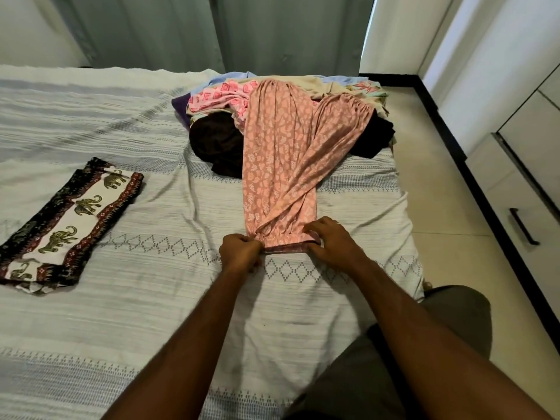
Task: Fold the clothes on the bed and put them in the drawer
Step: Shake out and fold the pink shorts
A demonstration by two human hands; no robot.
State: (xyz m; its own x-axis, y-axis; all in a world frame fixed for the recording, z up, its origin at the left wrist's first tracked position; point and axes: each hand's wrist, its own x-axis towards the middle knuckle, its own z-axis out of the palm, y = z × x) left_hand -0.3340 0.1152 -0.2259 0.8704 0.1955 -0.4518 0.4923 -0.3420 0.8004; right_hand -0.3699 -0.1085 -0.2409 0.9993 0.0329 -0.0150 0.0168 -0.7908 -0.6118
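A home bedroom is being shown here. Most of the view is being filled by a bed [127, 298] spread with a white woven cover, with a pile of household clothes [272, 116] being kept at its far edge. Pale curtains [212, 28] are hanging behind, and white wardrobe units [527, 153] with a black handle [523, 226] are standing alongside on the tiled floor [436, 189].

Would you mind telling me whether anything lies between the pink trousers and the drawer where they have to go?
Nothing visible: past the bed's right edge, bare floor reaches the shut drawer. Both hands, left and right, grip the pink trousers.
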